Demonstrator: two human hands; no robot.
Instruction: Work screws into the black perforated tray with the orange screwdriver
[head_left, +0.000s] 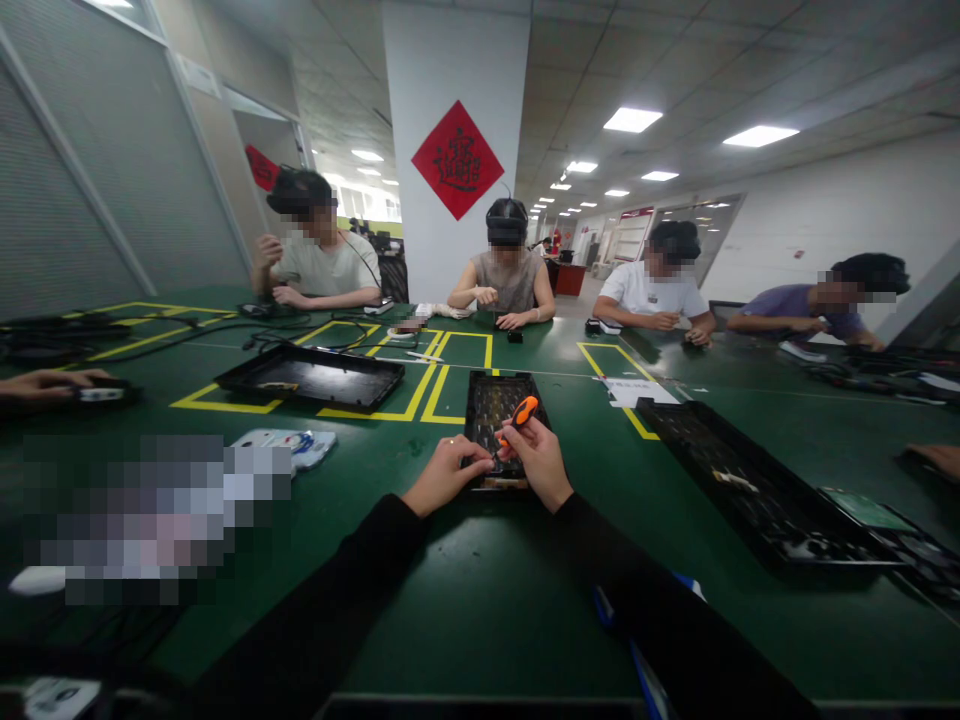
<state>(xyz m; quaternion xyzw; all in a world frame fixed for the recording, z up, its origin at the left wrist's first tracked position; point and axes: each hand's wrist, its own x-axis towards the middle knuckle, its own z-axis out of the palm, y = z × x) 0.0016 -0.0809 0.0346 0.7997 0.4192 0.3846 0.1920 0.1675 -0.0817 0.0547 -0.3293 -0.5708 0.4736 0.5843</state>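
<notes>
A black tray (487, 400) holding many small parts stands on the green table in front of me. My right hand (541, 462) is closed round an orange and black screwdriver (525, 410), which slants down over the tray. At the tray's near left side is my left hand (448, 472), its fingers bent and pressed close together by the screwdriver's lower end. Whatever is between those left fingertips is too small to make out. The screwdriver's tip is hidden by my fingers.
Black trays lie on the table (420, 600) at left (382, 385) and right (757, 480). A phone in a light case (319, 450) is left of my hands. Blue-handled tools (649, 675) lie beside my right forearm. Several people sit opposite; other people's hands show at both edges.
</notes>
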